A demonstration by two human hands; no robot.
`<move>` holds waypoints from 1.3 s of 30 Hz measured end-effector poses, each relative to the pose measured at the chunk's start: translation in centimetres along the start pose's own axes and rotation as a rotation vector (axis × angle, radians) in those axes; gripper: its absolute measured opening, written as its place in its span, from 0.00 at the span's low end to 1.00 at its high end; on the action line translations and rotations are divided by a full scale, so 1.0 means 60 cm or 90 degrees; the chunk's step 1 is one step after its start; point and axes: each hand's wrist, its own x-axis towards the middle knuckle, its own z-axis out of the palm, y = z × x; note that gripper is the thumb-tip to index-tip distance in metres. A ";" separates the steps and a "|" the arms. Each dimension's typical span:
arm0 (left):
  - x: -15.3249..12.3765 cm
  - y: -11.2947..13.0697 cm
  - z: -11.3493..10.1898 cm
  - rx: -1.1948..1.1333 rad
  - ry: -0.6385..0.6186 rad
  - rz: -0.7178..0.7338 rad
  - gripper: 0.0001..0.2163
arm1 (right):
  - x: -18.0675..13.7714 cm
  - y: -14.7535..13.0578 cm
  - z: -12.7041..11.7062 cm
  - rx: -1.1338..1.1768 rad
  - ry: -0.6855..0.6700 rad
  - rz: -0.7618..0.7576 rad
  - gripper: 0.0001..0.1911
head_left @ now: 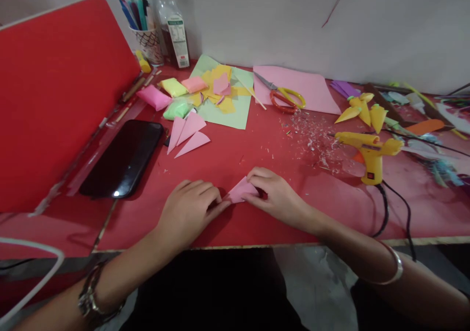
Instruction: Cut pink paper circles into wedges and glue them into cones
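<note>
A small folded pink paper piece (241,190) lies on the red table (257,223) near its front edge. My left hand (191,206) rests palm down with its fingers curled, the fingertips pressing the paper's left corner. My right hand (273,194) pinches the paper's right side, thumb underneath and fingers bent over it. Three finished pink paper cones (188,132) lie together further back on the left.
A black phone (123,157) lies at the left beside a leaning red sheet (55,86). A yellow glue gun (370,154) stands at the right, its cord trailing off the edge. Scissors (282,96), coloured papers, clay packets (172,93) and a pen cup (149,39) sit at the back.
</note>
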 end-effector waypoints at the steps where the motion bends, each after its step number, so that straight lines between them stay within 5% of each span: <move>1: 0.000 0.000 -0.001 0.012 -0.002 0.000 0.20 | 0.001 -0.001 0.000 0.002 -0.002 0.004 0.13; 15: 0.004 0.002 -0.006 0.069 -0.042 -0.022 0.21 | -0.001 -0.004 0.006 -0.018 0.002 0.020 0.14; 24: -0.006 -0.037 -0.023 0.012 -0.104 -0.022 0.12 | -0.004 -0.004 0.014 -0.043 0.008 0.022 0.12; 28: -0.006 -0.040 -0.042 -0.084 -0.102 0.081 0.12 | -0.005 0.000 0.018 -0.042 0.017 0.012 0.12; 33: -0.001 -0.024 -0.032 0.052 -0.149 0.280 0.15 | -0.005 0.001 0.021 -0.045 0.028 0.015 0.12; 39: -0.010 -0.037 -0.028 0.095 -0.176 0.311 0.17 | -0.006 -0.003 0.017 -0.042 0.026 0.028 0.12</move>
